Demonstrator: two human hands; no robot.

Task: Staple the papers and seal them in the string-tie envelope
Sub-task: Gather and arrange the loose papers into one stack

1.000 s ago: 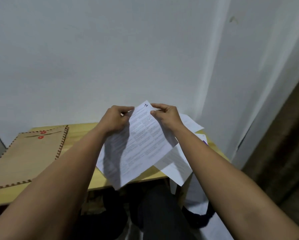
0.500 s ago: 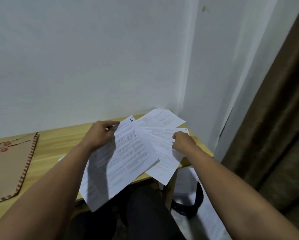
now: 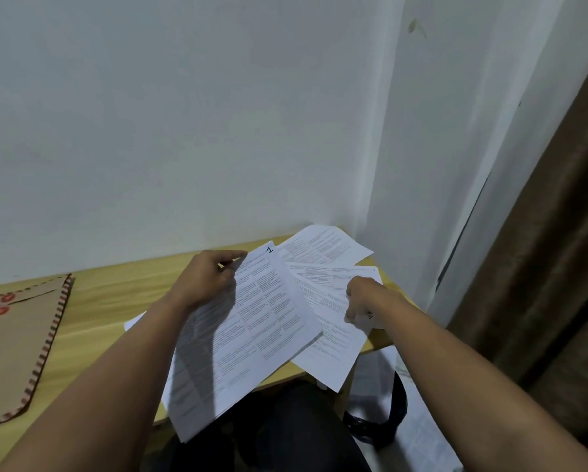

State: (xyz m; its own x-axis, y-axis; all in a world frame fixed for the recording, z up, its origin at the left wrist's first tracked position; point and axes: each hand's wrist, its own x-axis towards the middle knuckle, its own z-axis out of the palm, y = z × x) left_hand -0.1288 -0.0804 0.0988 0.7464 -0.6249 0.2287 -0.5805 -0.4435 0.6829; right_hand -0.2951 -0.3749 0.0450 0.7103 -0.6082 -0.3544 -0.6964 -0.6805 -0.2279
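Left hand (image 3: pixel 205 279) pinches page 1 (image 3: pixel 248 332) by its top edge. Right hand (image 3: pixel 362 298), fingers curled on the loose sheets (image 3: pixel 323 352) just right. Envelope (image 3: pixel 16 338) lies far left on the desk (image 3: pixel 115 301), nearer the left hand.

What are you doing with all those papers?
A person is sorting printed pages at a wooden table. The left hand holds up the sheet marked 1 by its top corner. The right hand reaches down with curled fingers to the loose pages lying near the wall corner. The brown string-tie envelope lies untouched at the left. No stapler is in view.
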